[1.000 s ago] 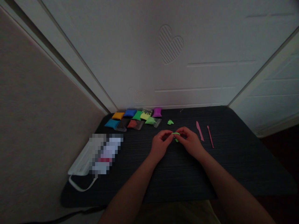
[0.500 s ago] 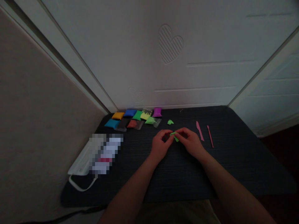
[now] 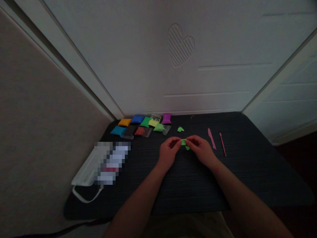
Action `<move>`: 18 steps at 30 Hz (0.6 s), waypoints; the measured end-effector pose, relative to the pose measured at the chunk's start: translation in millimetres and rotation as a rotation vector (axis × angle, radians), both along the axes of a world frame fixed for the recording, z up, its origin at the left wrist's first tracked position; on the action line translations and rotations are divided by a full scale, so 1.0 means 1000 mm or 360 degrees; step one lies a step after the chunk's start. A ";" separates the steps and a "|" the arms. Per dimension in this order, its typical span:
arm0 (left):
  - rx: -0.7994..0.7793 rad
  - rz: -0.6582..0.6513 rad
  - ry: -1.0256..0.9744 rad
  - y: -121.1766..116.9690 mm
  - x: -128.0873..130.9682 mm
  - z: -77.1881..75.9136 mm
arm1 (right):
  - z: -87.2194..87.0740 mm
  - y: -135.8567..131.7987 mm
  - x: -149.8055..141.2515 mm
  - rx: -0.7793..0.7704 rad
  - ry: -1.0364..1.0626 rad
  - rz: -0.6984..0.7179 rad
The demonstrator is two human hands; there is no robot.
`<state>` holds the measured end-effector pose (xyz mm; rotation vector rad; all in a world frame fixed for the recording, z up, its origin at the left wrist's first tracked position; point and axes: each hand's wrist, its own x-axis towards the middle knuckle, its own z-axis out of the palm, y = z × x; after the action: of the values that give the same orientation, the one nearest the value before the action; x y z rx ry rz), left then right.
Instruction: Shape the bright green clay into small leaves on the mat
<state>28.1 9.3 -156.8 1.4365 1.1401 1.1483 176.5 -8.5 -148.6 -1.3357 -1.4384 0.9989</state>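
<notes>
A strip of light green modelling clay [image 3: 183, 142] spans the gap between my two hands. My left hand [image 3: 169, 151] pinches its left end between thumb and fingers. At the right end, my right hand [image 3: 201, 149] pinches it the same way. Another green bit [image 3: 187, 148] shows just under the right fingertips; whether it joins the strip I cannot tell. Beyond my hands a small green clay lump [image 3: 180, 129] lies on the black table [image 3: 190, 178]. To the right lie a pink plastic knife [image 3: 211, 138] and a thin pink modelling stick [image 3: 223, 144].
Several small packets of coloured clay, among them a purple packet [image 3: 166, 118] and an orange packet [image 3: 125, 122], line the back left. A white strap [image 3: 85, 200] and a white item [image 3: 85, 172], partly pixelated, lie at the left. A white panel [image 3: 148, 66] rises behind the table.
My left hand has shifted slightly left, away from my right. The green clay between the fingertips now shows as a wider, flatter strip.
</notes>
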 end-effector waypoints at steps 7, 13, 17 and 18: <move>0.0053 -0.0057 0.0141 -0.002 0.000 0.001 | 0.001 -0.002 0.000 0.0080 -0.0138 -0.0017; 0.0107 -0.0047 0.0239 -0.003 -0.001 0.006 | -0.003 0.000 -0.001 0.0048 -0.0027 0.0015; 0.0112 -0.0060 0.0217 -0.004 0.001 0.004 | -0.003 0.000 -0.001 0.0089 -0.0107 0.0020; 0.0106 -0.0066 0.0206 -0.004 0.001 0.003 | -0.002 -0.001 0.000 0.0099 -0.0124 0.0023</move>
<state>29.1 5.2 -154.1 1.5979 1.1652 1.0860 176.1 -9.1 -150.6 -1.3335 -1.5271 0.9129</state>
